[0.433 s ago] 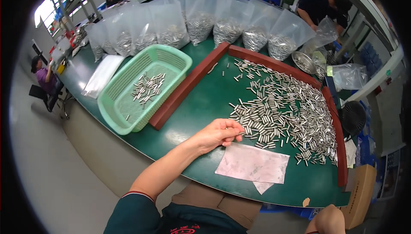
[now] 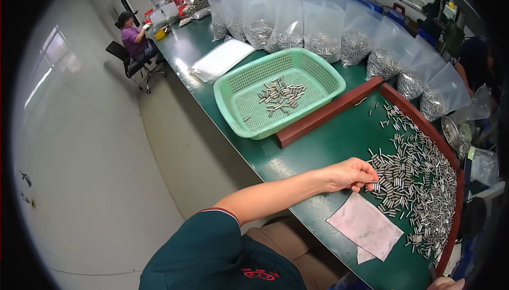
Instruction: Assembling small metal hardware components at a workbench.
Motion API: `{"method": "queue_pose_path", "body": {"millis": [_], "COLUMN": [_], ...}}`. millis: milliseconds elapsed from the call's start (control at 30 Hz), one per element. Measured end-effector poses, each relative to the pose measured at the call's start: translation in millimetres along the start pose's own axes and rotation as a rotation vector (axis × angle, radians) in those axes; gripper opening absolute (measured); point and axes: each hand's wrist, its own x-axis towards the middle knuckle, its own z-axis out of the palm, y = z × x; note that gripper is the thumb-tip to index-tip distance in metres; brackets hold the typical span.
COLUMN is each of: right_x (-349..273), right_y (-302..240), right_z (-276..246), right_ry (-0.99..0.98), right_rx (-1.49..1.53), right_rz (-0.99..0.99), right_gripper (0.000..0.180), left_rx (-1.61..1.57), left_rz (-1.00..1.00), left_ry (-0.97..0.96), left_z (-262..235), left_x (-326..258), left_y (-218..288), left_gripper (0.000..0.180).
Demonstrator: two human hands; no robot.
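Note:
My left hand [image 2: 350,176] is at the near left edge of a wide heap of short metal pins [image 2: 419,184] on the green table. Its thumb and fingers are pinched together, and a small metal pin [image 2: 375,186] shows at the fingertips. Just below the hand lies a pinkish, stained cloth [image 2: 366,226]. Only a sliver of my right hand [image 2: 447,283] shows at the lower right rim, its fingers mostly cut off. To the far left of the heap stands a light green plastic basket [image 2: 225,96] with a small pile of pins inside.
Dark red wooden bars [image 2: 328,112] border the heap. Clear bags of pins [image 2: 323,46] line the table's back. Flat plastic bags [image 2: 222,59] lie behind the basket. A metal bowl [image 2: 450,132] sits at the right. A seated person [image 2: 135,43] and other people are farther off.
The view has swung left, so the basket, heap and cloth appear farther right. My left hand stays pinched at the heap's edge. My right hand has mostly slipped out of view.

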Motion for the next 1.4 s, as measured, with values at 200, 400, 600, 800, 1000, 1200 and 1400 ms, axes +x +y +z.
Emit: {"method": "queue_pose_path", "body": {"millis": [200, 400, 600, 800, 1000, 1200, 1400], "right_x": [9.1, -29.3, -68.0, -86.4, -92.7, -93.1, -92.4], "right_y": [5.4, 81.7, 132.5, 144.9, 151.0, 150.9, 148.3], "right_z": [-19.8, 8.2, 13.0, 8.8, 7.9, 8.5, 14.0], "right_ry": [-0.314, 0.375, 0.348, 0.387, 0.429, 0.397, 0.292], "right_rx": [-0.115, 0.097, 0.195, 0.221, 0.222, 0.197, 0.073], "right_rz": [0.172, 0.334, 0.516, 0.618, 0.663, 0.651, 0.588], "right_gripper": [0.021, 0.045, 0.035, 0.038, 0.039, 0.040, 0.040], "left_rx": [-0.039, -0.006, -0.023, 0.016, 0.017, 0.008, 0.026], "left_rz": [0.002, -0.006, -0.030, -0.020, -0.036, -0.025, -0.026], "left_ry": [-0.060, 0.017, -0.002, 0.040, 0.040, 0.053, 0.052], "left_z": [-1.1, -2.4, 1.1, 3.5, 3.0, 7.9, 7.0], "left_x": [7.4, -0.6, 5.8, 5.0, 7.2, 5.8, 2.6], "left_y": [2.2, 6.2, 4.2, 4.7, 4.2, 5.7, 5.1], "left_gripper": [0.011, 0.018, 0.018, 0.017, 0.016, 0.016, 0.018]}}
